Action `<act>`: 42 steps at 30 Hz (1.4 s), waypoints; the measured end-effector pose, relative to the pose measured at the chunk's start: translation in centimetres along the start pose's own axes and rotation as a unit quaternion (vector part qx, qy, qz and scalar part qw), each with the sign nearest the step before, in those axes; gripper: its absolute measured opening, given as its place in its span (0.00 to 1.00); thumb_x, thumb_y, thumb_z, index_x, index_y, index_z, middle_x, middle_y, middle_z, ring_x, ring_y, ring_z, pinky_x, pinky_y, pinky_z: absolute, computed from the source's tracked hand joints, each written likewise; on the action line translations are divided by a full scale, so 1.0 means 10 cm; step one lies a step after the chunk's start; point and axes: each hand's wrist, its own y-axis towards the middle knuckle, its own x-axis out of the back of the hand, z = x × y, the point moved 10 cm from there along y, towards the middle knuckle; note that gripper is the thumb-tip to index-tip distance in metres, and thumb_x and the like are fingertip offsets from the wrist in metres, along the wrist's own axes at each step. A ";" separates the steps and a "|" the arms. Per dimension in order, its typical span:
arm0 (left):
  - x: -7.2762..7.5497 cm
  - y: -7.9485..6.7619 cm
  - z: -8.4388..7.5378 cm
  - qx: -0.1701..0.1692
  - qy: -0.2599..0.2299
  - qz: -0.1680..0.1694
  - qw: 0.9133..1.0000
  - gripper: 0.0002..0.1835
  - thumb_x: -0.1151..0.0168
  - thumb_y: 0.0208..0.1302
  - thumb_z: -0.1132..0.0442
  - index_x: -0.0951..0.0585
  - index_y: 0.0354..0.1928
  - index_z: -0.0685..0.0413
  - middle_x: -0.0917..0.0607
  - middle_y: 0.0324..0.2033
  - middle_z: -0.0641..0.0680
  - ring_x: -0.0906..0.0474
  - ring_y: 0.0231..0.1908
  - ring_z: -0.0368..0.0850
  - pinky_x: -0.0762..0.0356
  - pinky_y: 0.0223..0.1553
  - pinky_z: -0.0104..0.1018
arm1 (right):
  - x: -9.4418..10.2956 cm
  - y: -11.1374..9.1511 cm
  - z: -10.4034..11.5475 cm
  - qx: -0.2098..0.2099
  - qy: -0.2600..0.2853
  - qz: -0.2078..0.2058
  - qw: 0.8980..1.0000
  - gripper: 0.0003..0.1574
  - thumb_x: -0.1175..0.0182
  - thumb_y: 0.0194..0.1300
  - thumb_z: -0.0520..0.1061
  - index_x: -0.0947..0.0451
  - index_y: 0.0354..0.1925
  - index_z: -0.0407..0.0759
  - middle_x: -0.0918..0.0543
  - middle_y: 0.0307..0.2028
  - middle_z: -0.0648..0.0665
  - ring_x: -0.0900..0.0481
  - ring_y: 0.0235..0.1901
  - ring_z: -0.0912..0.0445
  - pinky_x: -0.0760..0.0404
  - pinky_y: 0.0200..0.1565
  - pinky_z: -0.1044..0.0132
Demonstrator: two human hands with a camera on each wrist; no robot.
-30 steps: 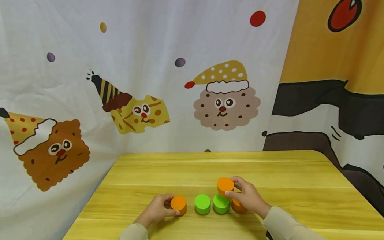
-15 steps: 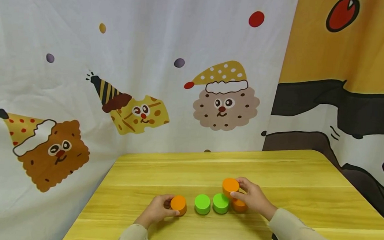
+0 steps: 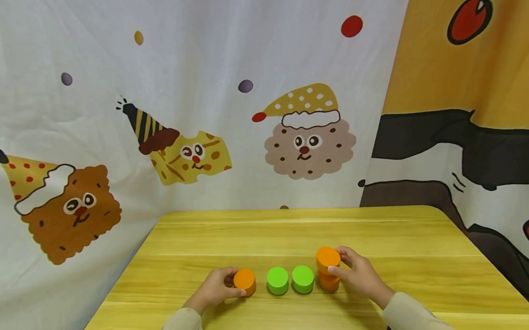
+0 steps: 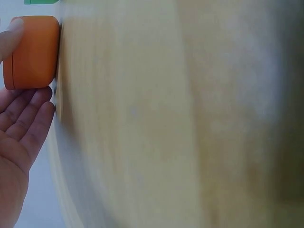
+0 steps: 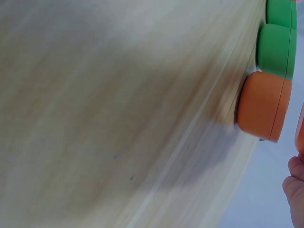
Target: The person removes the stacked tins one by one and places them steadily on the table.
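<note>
My left hand (image 3: 213, 289) holds a short orange cylinder (image 3: 245, 281) standing on the table, thumb on its near side and fingers round the far side. In the left wrist view a thin seam runs round this cylinder (image 4: 35, 52). My right hand (image 3: 361, 278) grips another orange cylinder (image 3: 328, 258) between thumb and fingers. It hangs over a third orange cylinder (image 3: 329, 283); the right wrist view shows a gap between the held cylinder (image 5: 300, 135) and the lower one (image 5: 263, 107). Two green cylinders (image 3: 277, 281) (image 3: 303, 280) stand between my hands.
The wood-grain table (image 3: 224, 233) reaches back to a white curtain (image 3: 199, 45) printed with cartoon snacks. At the right hangs a yellow, black and white printed part of the curtain (image 3: 434, 69). The cylinders stand in a row near the table's middle.
My right hand has carried its orange cylinder rightward, from over the right green cylinder to over the rightmost orange one. My left hand keeps its place on its cylinder.
</note>
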 end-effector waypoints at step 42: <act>0.01 0.00 0.01 -0.007 0.004 -0.004 1.000 0.32 0.28 0.48 0.54 0.24 0.53 0.67 0.18 0.44 0.57 0.21 0.40 0.46 0.21 0.42 0.37 | 0.35 -0.32 -0.50 -0.076 -0.031 -0.052 0.995 0.39 0.37 0.60 0.52 0.36 0.58 0.28 0.28 0.55 0.28 0.31 0.57 0.35 0.27 0.55 0.48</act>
